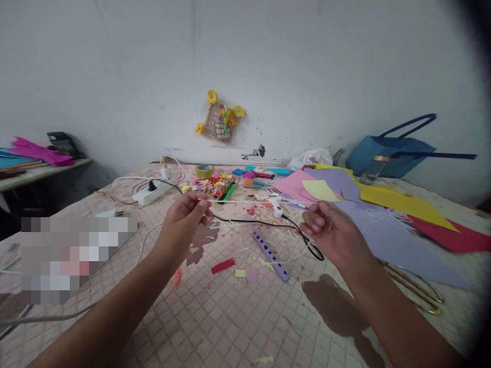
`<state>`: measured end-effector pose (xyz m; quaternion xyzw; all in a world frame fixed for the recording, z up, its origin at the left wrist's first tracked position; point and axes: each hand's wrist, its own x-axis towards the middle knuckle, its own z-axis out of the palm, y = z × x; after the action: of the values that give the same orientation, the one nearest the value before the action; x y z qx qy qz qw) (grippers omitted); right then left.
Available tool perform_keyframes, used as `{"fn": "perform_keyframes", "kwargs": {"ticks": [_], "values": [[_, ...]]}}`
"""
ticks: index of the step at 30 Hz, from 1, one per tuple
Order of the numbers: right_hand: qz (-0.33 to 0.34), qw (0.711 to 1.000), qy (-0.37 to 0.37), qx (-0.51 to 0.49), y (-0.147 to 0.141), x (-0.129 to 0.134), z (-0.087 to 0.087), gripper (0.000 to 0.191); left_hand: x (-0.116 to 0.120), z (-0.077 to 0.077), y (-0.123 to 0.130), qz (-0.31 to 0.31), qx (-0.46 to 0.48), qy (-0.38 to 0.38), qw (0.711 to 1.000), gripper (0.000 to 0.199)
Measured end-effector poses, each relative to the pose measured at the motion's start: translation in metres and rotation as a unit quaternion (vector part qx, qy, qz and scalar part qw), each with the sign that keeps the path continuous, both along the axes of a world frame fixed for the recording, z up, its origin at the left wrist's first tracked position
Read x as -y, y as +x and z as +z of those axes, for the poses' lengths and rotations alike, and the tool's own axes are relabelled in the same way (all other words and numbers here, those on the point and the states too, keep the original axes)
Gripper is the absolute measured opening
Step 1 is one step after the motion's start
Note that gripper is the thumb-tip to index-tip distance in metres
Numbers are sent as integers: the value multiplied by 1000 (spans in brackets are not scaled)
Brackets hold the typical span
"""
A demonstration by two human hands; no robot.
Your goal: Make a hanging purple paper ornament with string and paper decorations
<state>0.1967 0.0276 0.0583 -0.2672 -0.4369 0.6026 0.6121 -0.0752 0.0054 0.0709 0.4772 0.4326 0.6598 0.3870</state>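
No lettering or numbers — all too small.

Soft, dull light greys the wall; a blurred black edge darkens the view from 2 to 4 o'clock, coarse pixel blocks mask the table near 8 o'clock, and small paper scraps look fuzzy.

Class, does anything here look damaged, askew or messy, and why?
Yes. The patterned table cover has ragged brown patches, perhaps worn or stained, breaking its grid. Black marks mar the pale wall, the wall hanging sits tilted, and paper scraps lie scattered. White string runs straight between left hand and right hand.
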Motion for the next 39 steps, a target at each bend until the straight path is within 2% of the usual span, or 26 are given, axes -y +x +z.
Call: {"fn": "perform_keyframes", "kwargs": {"ticks": [5, 7, 8, 9, 11, 12, 16, 20, 23, 26, 29, 31, 33, 36, 39], "values": [[-108, 992, 48, -34, 8, -4, 4, 14, 6, -2, 3, -32, -78, -65, 994, 13], [-116, 990, 54, -54, 13, -5, 5, 21, 9, -4, 5, -60, -177, -50, 981, 8], [-105, 991, 50, -69, 15, -5, 5, 23, 10, -6, 6, -85, -256, -20, 963, 5], [-92, 991, 45, -91, 17, -5, 6, 25, 12, -9, 8, -112, -344, 19, 932, 6], [-72, 986, 30, -145, 20, -2, 7, 23, 15, -16, 15, -164, -495, 87, 849, 9], [-68, 983, 21, -171, 21, -1, 9, 22, 16, -21, 19, -181, -538, 95, 817, 12], [-28, 976, 9, -217, 20, 7, 17, 20, 21, -41, 31, -203, -615, 81, 758, 23], [-4, 991, 23, -130, 18, 14, 22, 17, 20, -49, 31, -212, -650, 100, 723, 23], [-11, 998, 27, -58, 18, 17, 24, 13, 19, -48, 29, -215, -642, 103, 729, 15], [2, 999, 5, -51, 17, 20, 24, 10, 18, -45, 30, -228, -601, 86, 761, 10], [22, 1000, -7, -20, 14, 23, 22, 12, 17, -42, 33, -244, -492, 15, 836, 7], [41, 999, -7, 31, 9, 26, 20, 13, 18, -39, 34, -257, -364, -60, 893, 17], [65, 995, -11, 78, 1, 30, 16, 19, 19, -37, 36, -277, -217, -114, 929, 25], [114, 984, -33, 132, -14, 39, 11, 25, 23, -32, 37, -305, -64, -133, 941, 30], [157, 970, -67, 175, -30, 52, 7, 25, 28, -29, 39, -319, 12, -139, 938, 26]]}}
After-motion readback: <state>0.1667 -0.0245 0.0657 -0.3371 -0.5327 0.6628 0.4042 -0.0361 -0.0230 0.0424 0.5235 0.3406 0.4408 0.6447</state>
